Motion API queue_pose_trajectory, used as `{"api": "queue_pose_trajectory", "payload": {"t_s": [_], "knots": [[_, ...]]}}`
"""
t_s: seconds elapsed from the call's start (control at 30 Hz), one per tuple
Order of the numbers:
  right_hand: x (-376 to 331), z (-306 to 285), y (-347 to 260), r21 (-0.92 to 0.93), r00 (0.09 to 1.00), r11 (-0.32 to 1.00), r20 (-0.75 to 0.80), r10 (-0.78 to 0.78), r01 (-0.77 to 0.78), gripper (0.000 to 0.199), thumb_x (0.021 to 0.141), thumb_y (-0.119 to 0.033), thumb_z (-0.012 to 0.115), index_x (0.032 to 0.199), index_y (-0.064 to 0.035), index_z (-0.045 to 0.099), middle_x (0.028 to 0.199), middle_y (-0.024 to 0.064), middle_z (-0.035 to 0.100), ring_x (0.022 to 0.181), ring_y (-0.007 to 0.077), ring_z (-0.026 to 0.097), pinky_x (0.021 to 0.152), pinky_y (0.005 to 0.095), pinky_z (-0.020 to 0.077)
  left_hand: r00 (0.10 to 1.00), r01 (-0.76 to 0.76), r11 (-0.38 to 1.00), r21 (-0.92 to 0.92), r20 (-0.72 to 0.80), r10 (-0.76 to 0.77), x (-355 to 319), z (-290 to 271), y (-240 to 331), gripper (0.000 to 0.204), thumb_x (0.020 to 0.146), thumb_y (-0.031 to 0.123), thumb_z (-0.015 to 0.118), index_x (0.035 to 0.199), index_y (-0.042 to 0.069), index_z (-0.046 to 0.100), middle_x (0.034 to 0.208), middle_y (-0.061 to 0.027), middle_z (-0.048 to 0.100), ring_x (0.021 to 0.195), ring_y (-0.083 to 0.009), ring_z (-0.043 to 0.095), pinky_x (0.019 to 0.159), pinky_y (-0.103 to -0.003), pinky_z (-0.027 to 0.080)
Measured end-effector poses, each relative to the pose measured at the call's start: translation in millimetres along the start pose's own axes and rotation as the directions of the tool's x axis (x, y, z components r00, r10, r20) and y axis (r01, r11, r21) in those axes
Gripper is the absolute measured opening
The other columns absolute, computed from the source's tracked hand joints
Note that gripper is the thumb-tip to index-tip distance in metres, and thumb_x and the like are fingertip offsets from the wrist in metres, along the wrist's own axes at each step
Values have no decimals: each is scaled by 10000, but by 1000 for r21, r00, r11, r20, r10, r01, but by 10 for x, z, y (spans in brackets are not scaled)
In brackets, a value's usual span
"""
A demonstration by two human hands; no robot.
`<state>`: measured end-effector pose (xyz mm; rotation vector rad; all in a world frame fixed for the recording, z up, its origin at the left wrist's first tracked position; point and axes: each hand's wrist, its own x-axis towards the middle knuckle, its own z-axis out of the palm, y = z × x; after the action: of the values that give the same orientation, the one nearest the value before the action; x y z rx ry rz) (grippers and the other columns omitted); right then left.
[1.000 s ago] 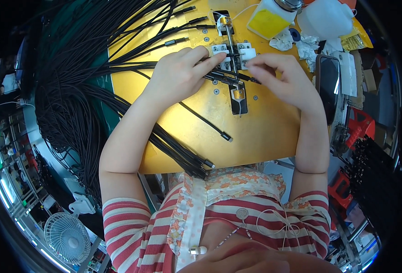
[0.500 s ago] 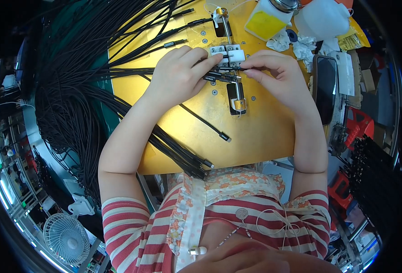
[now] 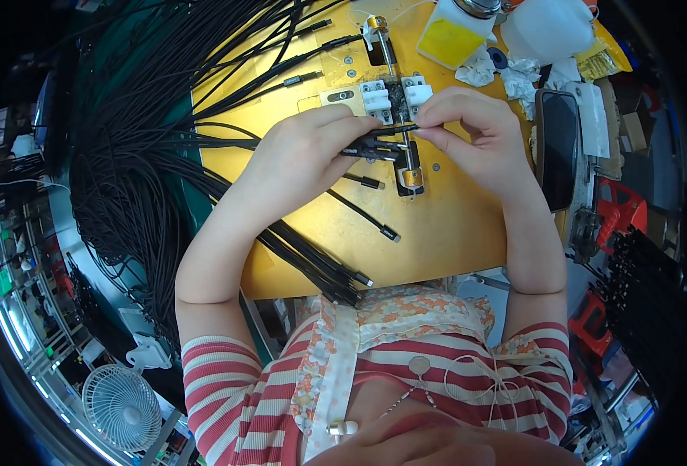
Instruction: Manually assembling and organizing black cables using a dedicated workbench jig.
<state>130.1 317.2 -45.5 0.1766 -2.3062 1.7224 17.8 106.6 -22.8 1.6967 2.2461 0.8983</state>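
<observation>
My left hand is closed around several black cables, whose connector ends stick out past its fingers toward the right. Thumb and forefinger of my right hand pinch the tip of one black cable, stretched between both hands. Just beyond my fingers is a metal fixture with a white left jaw block and a white right jaw block, standing apart with a dark gap between them. A metal rod with a brass-coloured end runs through the fixture. The pinched cable lies at the near edge of the blocks.
A gold-coloured work plate lies under my hands. Many black cables heap at the left, some with connectors on the plate. At the right are a phone, crumpled tissue, a bottle with yellow label and a white container.
The white jaw blocks, together before, have parted to left and right. The pinched cable has moved slightly nearer to me, off the blocks, with both hands still holding.
</observation>
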Motion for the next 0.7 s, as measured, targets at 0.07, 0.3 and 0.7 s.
{"api": "queue_pose_trajectory", "payload": {"t_s": [0.07, 0.3, 0.7], "knots": [[16, 67, 39, -29, 988, 988, -36, -152, 151, 87, 769, 60, 663, 842, 25, 633, 812, 86, 640, 757, 168, 622, 702, 257, 497, 987, -101, 991, -88, -131, 89, -4, 134, -191, 382, 693, -39, 671, 1071, 12, 653, 750, -112, 583, 639, -227, 588, 574, -310, 462], [63, 77, 88, -116, 988, 984, -63, -140, 132, 67, 780, 55, 652, 831, 15, 633, 814, 100, 642, 761, 202, 635, 685, 265, 497, 955, -171, 979, 113, -227, 193, 54, 284, -336, 424, 705, 21, 711, 1113, 123, 656, 753, -33, 559, 651, -190, 577, 541, -302, 467], [106, 80, 284, -421, 991, 907, -123, -61, 3, 65, 807, -34, 660, 854, 11, 654, 831, 79, 573, 744, 223, 585, 652, 310, 471, 966, -167, 883, 440, -107, 236, 59, 358, -427, 457, 703, 59, 635, 1151, 144, 641, 859, -5, 557, 705, -160, 565, 612, -279, 478]]}}
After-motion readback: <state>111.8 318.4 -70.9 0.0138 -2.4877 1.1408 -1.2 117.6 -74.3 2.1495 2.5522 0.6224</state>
